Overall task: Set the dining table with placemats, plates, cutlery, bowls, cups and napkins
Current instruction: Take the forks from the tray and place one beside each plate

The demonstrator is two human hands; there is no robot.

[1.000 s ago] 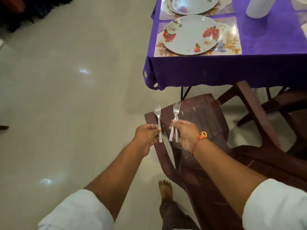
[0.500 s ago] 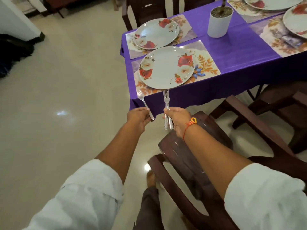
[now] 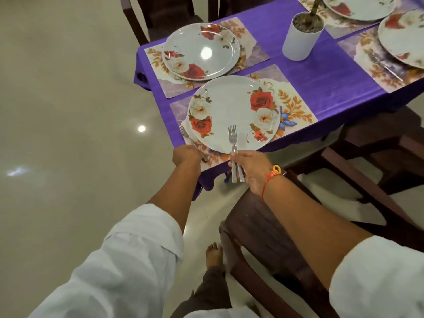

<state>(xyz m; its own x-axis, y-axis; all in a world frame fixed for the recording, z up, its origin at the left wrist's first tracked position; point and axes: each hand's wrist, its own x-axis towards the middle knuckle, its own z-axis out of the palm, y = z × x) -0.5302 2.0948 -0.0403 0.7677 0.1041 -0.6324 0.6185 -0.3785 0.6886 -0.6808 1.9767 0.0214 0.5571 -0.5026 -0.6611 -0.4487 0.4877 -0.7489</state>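
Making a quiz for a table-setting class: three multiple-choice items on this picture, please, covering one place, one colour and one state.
1. The fork in the left hand is:
A) left of the nearest plate, over its placemat
B) in a bowl
C) in a cup

2. What colour is the tablecloth?
A) green
B) purple
C) white

3. What is the right hand doing?
A) lying open
B) gripping forks
C) lifting a napkin

1 A: its tines lie beside the plate's left rim.
2 B: purple shows around the placemat.
3 B: fingers curl round the handles.
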